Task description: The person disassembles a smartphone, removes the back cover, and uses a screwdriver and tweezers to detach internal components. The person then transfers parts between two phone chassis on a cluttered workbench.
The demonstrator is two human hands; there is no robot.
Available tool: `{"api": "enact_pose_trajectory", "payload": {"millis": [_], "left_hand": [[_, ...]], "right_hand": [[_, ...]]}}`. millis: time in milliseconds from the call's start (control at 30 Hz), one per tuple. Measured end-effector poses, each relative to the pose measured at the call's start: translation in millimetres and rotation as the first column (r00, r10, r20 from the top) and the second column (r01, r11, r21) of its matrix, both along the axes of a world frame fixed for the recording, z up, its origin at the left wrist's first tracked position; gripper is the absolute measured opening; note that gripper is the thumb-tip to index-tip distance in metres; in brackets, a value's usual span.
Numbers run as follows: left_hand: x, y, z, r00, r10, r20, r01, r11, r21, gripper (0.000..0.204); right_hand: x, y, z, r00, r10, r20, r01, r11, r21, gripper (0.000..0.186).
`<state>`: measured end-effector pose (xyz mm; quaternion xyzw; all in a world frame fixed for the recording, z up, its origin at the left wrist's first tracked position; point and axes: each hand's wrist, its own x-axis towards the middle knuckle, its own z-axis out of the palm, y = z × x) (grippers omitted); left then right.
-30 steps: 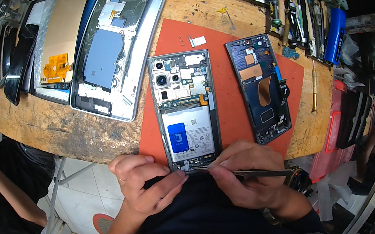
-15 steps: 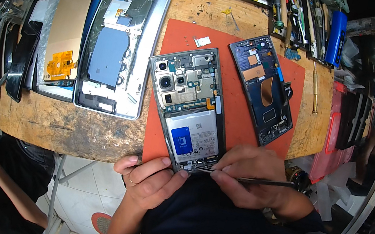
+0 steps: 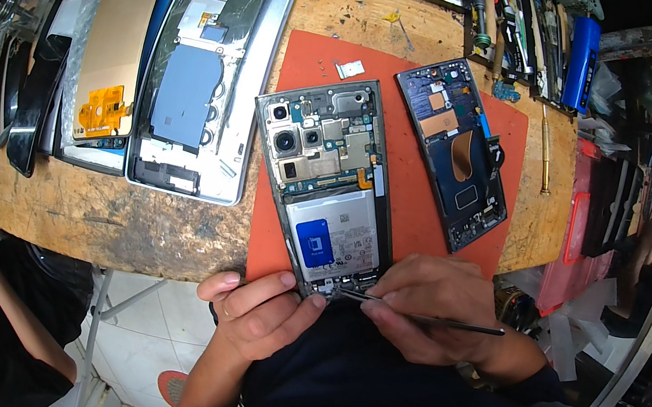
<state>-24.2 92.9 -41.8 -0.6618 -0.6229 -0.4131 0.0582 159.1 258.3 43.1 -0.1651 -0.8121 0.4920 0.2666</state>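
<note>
An opened smartphone lies tilted on an orange-red mat, with its camera lenses, circuit board and silver battery exposed. My left hand grips its lower left corner between thumb and fingers. In my right hand is a pair of dark tweezers, pinched near the tips. Those tips reach the small parts at the phone's bottom edge; whether they grasp anything is too small to tell. A second dark phone housing, with copper-coloured patches, rests slantwise to the right. Near the first phone's top sits a small SIM tray.
On the left, a white tray holds phone panels beside a gold-coloured panel. A screwdriver lies at the bench's right edge. Tools and a blue cylinder stand at the back. Another person's arm rests at far left.
The rear end of the tweezers has dipped slightly towards me, while their tips stay at the phone's bottom edge. My left hand keeps its hold.
</note>
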Motion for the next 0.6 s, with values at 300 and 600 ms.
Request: {"api": "enact_pose_trajectory", "payload": {"millis": [300,600], "left_hand": [[-0.4,1.6,-0.5,1.0,0.009,0.006,-0.009,1.0,0.01,0.026],[1.6,4.2,8.9,0.997,0.031,0.075,-0.027,0.998,-0.05,0.026]], "right_hand": [[-12.5,3.7,13.6,0.997,0.007,0.078,-0.015,0.995,0.101,0.026],[-21.8,-4.5,27.2,0.986,-0.063,0.154,0.026,0.973,0.23,0.023]]}}
